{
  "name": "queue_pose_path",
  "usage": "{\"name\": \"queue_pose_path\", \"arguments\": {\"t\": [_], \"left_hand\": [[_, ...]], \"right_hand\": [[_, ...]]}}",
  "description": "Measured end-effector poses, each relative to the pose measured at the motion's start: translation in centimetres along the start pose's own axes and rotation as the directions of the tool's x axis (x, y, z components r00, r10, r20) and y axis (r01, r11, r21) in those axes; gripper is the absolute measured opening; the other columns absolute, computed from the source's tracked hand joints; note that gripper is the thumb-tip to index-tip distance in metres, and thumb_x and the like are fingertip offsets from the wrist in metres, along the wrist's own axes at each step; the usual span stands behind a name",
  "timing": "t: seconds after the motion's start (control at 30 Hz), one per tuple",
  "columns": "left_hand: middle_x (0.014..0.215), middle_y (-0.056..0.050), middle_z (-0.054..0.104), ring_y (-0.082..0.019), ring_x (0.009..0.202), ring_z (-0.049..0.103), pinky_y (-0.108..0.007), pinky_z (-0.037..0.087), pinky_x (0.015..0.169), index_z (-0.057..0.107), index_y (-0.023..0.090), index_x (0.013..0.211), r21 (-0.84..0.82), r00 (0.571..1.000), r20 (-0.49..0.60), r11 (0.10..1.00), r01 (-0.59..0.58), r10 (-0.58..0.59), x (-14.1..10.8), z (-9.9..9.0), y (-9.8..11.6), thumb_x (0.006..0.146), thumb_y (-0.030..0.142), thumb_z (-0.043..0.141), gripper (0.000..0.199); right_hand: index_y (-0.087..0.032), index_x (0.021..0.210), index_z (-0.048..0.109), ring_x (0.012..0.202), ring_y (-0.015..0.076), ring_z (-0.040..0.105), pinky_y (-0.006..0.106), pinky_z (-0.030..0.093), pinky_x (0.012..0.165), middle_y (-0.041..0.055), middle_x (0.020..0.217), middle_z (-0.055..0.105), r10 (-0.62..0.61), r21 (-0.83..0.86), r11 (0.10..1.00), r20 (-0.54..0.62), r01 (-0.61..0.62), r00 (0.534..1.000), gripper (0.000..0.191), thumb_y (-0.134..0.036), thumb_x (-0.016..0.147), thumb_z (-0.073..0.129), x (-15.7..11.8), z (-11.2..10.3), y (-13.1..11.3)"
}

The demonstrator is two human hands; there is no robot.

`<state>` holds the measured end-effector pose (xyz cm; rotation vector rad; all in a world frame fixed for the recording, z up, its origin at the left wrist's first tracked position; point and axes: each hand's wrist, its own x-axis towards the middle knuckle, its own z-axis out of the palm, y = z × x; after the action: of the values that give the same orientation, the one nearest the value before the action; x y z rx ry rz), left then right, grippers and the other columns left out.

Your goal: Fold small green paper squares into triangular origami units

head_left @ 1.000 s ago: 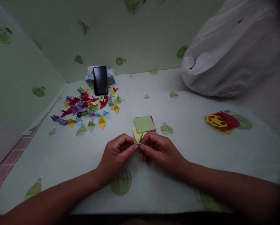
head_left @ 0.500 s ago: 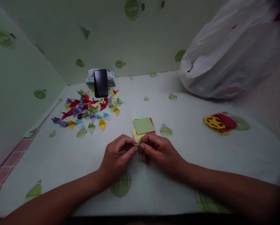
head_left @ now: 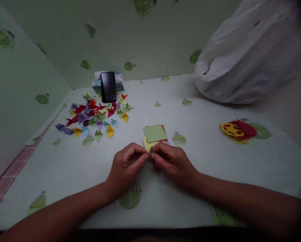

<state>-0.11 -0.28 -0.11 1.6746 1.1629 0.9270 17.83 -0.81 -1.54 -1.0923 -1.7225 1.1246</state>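
Pinched fingertips of left hand (head_left: 130,163) and right hand (head_left: 172,163) hold folded green paper (head_left: 151,149) — just below frame centre, near square sheets (head_left: 155,133).

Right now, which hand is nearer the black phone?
Left. The left hand is on the near side of the phone, slightly right of it; the right hand is farther right.

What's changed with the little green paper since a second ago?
The little green paper had a flap poking out to the left; now that flap doesn't show, and I can't see where it went. The left hand and right hand still pinch the paper. The phone, folded papers and paper stack stayed put.
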Motion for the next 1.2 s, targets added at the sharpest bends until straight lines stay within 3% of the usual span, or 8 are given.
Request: {"name": "queue_pose_path", "arguments": {"t": [0.43,0.6,0.77,0.93,1.2], "left_hand": [[0.075,0.000,0.064,-0.011,0.067,0.060,-0.022,0.050,0.063,0.063,0.017,0.078,0.142,0.992,-0.060,0.985,-0.103,0.113,-0.02,-0.03,-0.12,0.084,0.013,0.063,0.007],[0.077,0.000,0.066,-0.011,0.067,0.062,-0.023,0.052,0.063,0.062,0.017,0.084,0.098,0.995,-0.065,0.992,-0.073,0.080,-0.12,-0.05,-0.38,0.084,0.015,0.062,0.003],[0.079,0.001,0.065,-0.010,0.070,0.063,-0.022,0.053,0.066,0.058,0.018,0.088,0.039,0.991,-0.105,0.996,-0.082,0.086,-0.20,0.09,-0.53,0.082,0.013,0.064,0.010],[0.078,0.001,0.066,-0.011,0.071,0.063,-0.022,0.051,0.066,0.061,0.018,0.086,0.099,0.992,-0.058,0.989,-0.107,0.113,-0.23,-0.16,-0.51,0.085,0.014,0.063,0.005],[0.083,-0.003,0.068,-0.014,0.076,0.064,-0.026,0.052,0.070,0.065,0.018,0.088,0.227,0.968,0.010,0.942,-0.246,0.250,-0.07,-0.32,-0.38,0.087,0.018,0.064,0.001]], "right_hand": [[-0.019,0.076,0.053,0.057,0.0123,0.055,0.026,0.043,0.057,-0.0013,0.062,0.060,0.086,0.137,0.987,0.030,-0.089,0.996,0.015,-0.024,0.089,0.057,0.03,0.16,-0.07],[-0.019,0.084,0.055,0.061,0.0131,0.060,0.029,0.049,0.062,0.0010,0.069,0.062,0.040,0.219,0.974,0.100,-0.061,0.994,0.017,-0.027,0.096,0.047,-0.03,-0.03,-0.12],[-0.019,0.085,0.055,0.059,0.0121,0.059,0.027,0.047,0.060,-0.0013,0.065,0.061,0.069,0.203,0.975,0.102,-0.089,0.992,0.010,-0.022,0.093,0.051,-0.06,0.09,0.16],[-0.019,0.083,0.055,0.056,0.0111,0.057,0.026,0.045,0.058,-0.0030,0.060,0.059,0.106,0.252,0.959,0.101,-0.129,0.989,0.009,-0.021,0.091,0.055,0.13,0.12,0.03],[-0.019,0.081,0.054,0.052,0.0105,0.057,0.025,0.045,0.052,-0.0034,0.059,0.060,0.178,0.364,0.909,0.093,-0.200,0.980,0.013,-0.028,0.090,0.056,0.43,0.01,-0.38]]}}
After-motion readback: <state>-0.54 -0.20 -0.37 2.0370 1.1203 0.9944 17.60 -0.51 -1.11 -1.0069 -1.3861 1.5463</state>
